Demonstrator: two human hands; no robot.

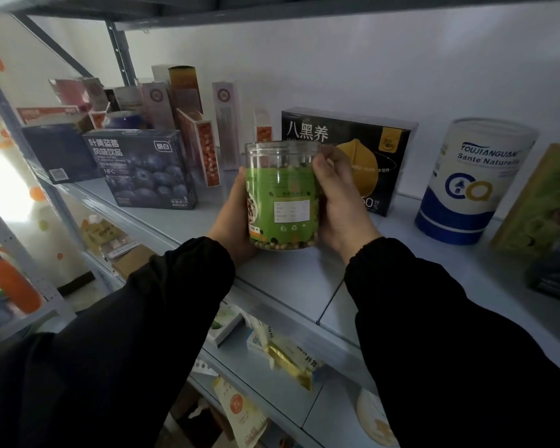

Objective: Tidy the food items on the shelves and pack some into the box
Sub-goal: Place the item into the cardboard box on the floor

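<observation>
A clear plastic jar with a green label (pixel 280 192), holding mixed beans or grains, is upright just above the grey shelf (pixel 288 286). My left hand (pixel 232 218) cups its left side and base. My right hand (pixel 338 202) grips its right side, thumb over the front near the top. Both arms wear black sleeves. The jar has no lid that I can see.
Behind the jar stands a black box with a gold emblem (pixel 362 150). A blueberry drink box (pixel 146 168) and several slim cartons (pixel 207 150) crowd the left. A white and blue canister (pixel 469 179) and a green box (pixel 543 202) stand right. Packets lie on the lower shelf (pixel 285 354).
</observation>
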